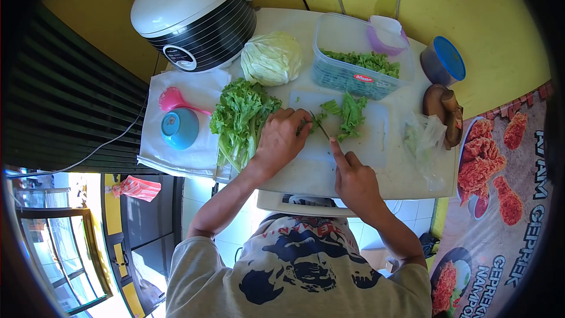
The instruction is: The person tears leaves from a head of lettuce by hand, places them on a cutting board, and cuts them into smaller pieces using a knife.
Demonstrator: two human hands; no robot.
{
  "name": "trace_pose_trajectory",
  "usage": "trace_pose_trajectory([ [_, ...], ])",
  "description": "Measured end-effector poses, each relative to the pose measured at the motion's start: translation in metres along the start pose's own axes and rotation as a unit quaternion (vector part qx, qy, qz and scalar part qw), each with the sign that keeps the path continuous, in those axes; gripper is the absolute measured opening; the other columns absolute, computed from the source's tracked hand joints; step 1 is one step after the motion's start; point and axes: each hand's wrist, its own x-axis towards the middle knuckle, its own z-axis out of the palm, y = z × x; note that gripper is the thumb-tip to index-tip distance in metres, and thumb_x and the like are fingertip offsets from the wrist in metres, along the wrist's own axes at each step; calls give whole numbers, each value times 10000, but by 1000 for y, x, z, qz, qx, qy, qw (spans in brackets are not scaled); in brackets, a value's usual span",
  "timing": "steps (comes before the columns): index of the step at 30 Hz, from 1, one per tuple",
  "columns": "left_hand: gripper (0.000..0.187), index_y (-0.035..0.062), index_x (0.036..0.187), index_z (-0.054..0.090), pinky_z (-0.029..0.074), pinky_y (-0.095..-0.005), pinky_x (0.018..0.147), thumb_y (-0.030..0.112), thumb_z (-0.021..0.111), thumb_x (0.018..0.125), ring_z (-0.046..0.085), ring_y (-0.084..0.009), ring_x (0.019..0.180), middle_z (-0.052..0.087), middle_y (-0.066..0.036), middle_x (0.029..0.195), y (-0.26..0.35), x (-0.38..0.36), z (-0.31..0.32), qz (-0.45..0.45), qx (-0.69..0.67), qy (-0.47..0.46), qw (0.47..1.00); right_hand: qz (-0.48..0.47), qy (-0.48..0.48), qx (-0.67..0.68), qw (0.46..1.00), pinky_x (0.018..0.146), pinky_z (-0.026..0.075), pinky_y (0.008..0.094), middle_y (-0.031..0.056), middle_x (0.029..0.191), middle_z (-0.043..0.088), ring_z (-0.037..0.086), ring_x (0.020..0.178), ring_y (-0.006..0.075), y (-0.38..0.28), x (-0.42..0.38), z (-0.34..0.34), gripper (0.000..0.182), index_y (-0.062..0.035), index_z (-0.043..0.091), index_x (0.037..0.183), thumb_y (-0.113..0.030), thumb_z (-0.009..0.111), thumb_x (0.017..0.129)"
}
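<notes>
My right hand [356, 182] grips a knife [321, 126], its index finger stretched along the top of the blade. The blade points away from me, over the white cutting board [372, 147]. My left hand [281, 141] is curled on the board just left of the blade, pressing on lettuce that its fingers mostly hide. Cut lettuce pieces [352, 116] lie right of the knife. A leafy lettuce bunch [238, 115] rests beside my left wrist, partly on a white cloth.
Behind the board stand a cabbage [271, 59] and a clear plastic container [353, 85] with chopped lettuce. A rice cooker [197, 23], blue bowl [180, 128] and pink ladle [172, 100] are leftward. At right are a blue-lidded tub [442, 62], a plastic bag [422, 141] and a brown wooden object [441, 109].
</notes>
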Motion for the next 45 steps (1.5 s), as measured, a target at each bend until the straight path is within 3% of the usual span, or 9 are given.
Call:
trace_pose_trajectory([
  [3, 137, 48, 1007, 730, 527, -460, 843, 88, 721, 876, 673, -359, 886, 689, -147, 881, 4, -4, -5, -25, -20, -20, 999, 4, -5, 18, 1000, 535, 555, 449, 145, 876, 611, 629, 562, 338, 6, -9, -2, 711, -83, 408, 1591, -18, 630, 919],
  [6, 155, 40, 1023, 749, 534, -465, 841, 79, 713, 877, 679, -364, 892, 691, -159, 907, 3, -6, -6, -32, -27, -32, 999, 26, -6, 5, 1000, 540, 550, 451, 152, 878, 611, 624, 569, 343, 5, -9, -2, 724, -89, 378, 1607, -4, 623, 932],
  [9, 161, 35, 1027, 754, 541, -466, 823, 65, 711, 874, 679, -367, 877, 690, -161, 912, 3, -7, -6, -30, -31, -27, 999, 29, -5, 2, 1000, 540, 562, 446, 153, 901, 605, 639, 578, 330, 4, -8, 1, 737, -73, 358, 1613, -27, 626, 927],
  [12, 201, 27, 1083, 743, 538, -434, 739, 59, 709, 887, 665, -310, 780, 663, -134, 833, 1, -9, -5, 4, -25, -1, 1000, 9, 12, 29, 999, 527, 561, 438, 148, 901, 594, 631, 564, 319, 0, -11, 1, 732, -64, 348, 1615, -35, 617, 936],
  [15, 181, 25, 1067, 717, 537, -426, 719, 48, 714, 887, 666, -302, 767, 662, -134, 839, 8, -9, -8, -40, -53, 2, 998, -8, 15, 46, 999, 514, 552, 434, 144, 891, 587, 611, 543, 313, -2, -14, 4, 720, -68, 339, 1619, -30, 603, 951],
  [34, 176, 4, 1039, 702, 563, -404, 705, 33, 746, 871, 682, -286, 757, 664, -149, 870, 1, -11, 0, -33, -41, 19, 998, -21, -7, -42, 999, 517, 568, 417, 130, 900, 614, 660, 564, 301, -17, 17, 6, 782, -63, 414, 1586, -35, 663, 844],
  [39, 176, 7, 1039, 705, 561, -408, 707, 40, 749, 872, 684, -291, 761, 668, -150, 873, 1, -14, 1, -41, -50, 28, 998, -28, -10, -27, 999, 521, 566, 419, 134, 877, 610, 646, 557, 298, -4, -12, 6, 762, -61, 412, 1589, -33, 653, 867],
  [45, 327, -2, 1187, 657, 553, -423, 715, 58, 751, 879, 689, -303, 767, 693, -173, 914, 0, -10, 2, -23, -17, 16, 999, 9, 40, -7, 999, 533, 560, 417, 140, 861, 608, 629, 554, 297, 7, -6, 1, 730, -72, 400, 1599, -17, 625, 907],
])
